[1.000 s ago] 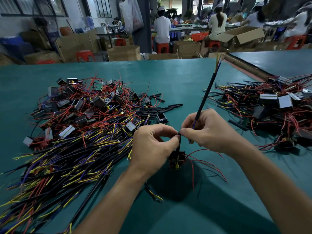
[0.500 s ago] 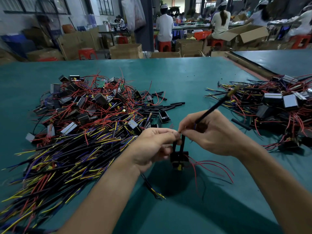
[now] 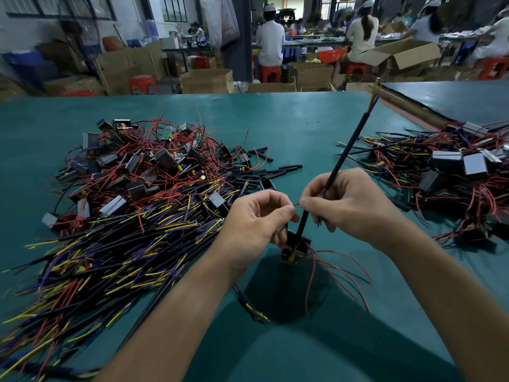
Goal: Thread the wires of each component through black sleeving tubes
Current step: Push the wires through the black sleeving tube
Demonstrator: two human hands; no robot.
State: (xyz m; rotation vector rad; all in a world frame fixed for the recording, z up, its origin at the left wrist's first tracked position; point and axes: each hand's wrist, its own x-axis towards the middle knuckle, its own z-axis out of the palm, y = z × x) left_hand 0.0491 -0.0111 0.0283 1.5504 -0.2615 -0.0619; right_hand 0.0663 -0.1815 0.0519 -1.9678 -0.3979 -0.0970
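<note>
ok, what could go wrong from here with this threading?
1. The left hand pinches only the red wire tip; it may buckle or miss the short black sleeve mouth.
2. Loose red wires trailing under the component could tangle or snag.
3. The long sleeved lead in the right hand sticks up and might catch the right pile.

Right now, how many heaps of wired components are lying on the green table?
2. The left heap spreads beside the left hand; the right heap lies past the right hand and runs off the frame edge, so more may be hidden.
</note>
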